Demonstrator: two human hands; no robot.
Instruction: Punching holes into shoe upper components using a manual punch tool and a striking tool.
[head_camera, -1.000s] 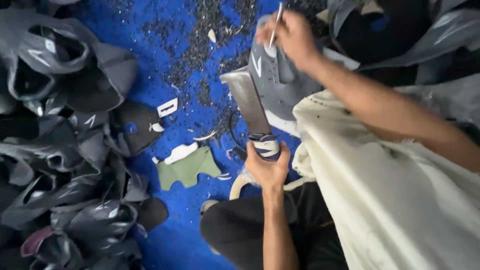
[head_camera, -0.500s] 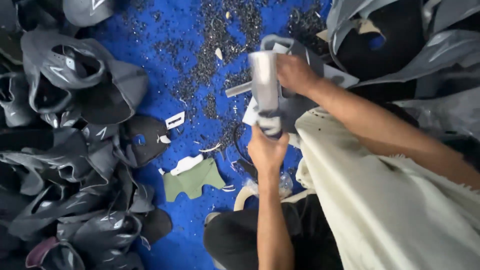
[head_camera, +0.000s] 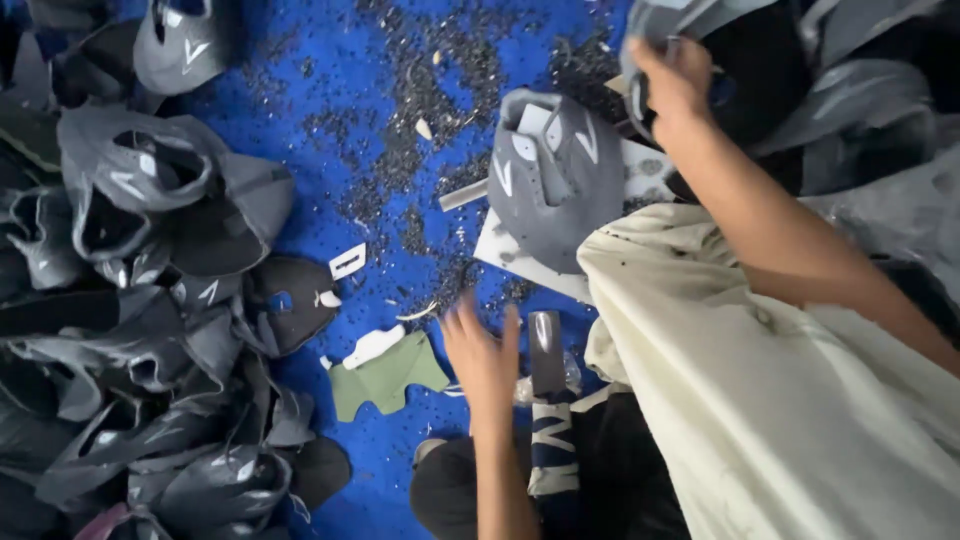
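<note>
1. the landmark is the grey shoe upper (head_camera: 552, 175), which lies flat on a white board (head_camera: 520, 262) on the blue mat (head_camera: 330, 150), near the top middle of the view.
2. the right hand (head_camera: 675, 85) is up and to the right of that upper, fingers curled into a dark grey shoe piece (head_camera: 740, 70) in the heap there; the grip looks closed on it, though blur hides the fingertips.
3. the left hand (head_camera: 485, 355) hovers below the upper, fingers spread wide and holding nothing, just beside a dark narrow tool (head_camera: 545, 345) that stands by the person's lap.
4. judged from this, the step in hand is fetching a fresh piece, with the flat upper set down.
5. the next move would call for a firm pull to free the piece from the heap without dragging its neighbours.
6. no box or bin shows; left of the upper, a loose pile of grey uppers (head_camera: 140, 330) lies on the mat, with a green cut piece (head_camera: 385, 375) below and to the left.
</note>
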